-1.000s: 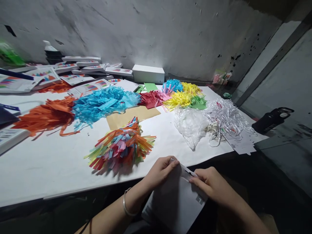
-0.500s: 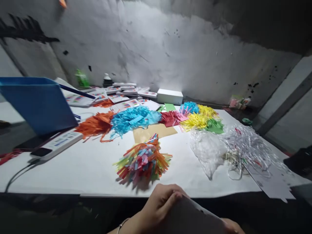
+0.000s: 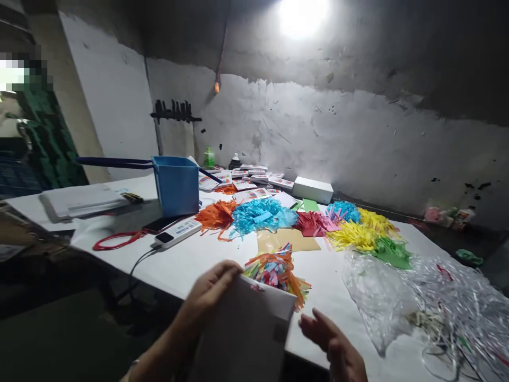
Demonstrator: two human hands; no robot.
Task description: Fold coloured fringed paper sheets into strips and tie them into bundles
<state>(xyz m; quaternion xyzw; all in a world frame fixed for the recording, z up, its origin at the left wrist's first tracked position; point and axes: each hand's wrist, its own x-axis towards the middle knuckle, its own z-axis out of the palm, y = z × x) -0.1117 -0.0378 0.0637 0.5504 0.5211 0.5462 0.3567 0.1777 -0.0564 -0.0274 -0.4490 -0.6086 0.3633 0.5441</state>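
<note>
My left hand (image 3: 212, 292) grips the upper left corner of a flat white cardboard piece (image 3: 246, 334), which looks grey in the shade and is tilted in front of me. My right hand (image 3: 336, 345) is off the cardboard, just right of its edge, with fingers apart and nothing in them. Behind the cardboard's top edge lies a multicoloured paper-strip pompom (image 3: 276, 270), partly hidden by it. A tan sheet (image 3: 286, 242) lies flat beyond the pompom.
Fringed paper bundles in orange (image 3: 217, 217), blue (image 3: 260, 215), red (image 3: 312, 223), yellow (image 3: 353, 236) and green (image 3: 392, 252) cross the table. Clear plastic (image 3: 374, 297) lies right. Left stand a blue bin (image 3: 176, 185) and a power bank (image 3: 178, 233); a white box (image 3: 313, 189) is at the back.
The view has swung left and up. My right hand has let go of the cardboard's right side and opened. The left hand still holds it, now raised in front of the pompom.
</note>
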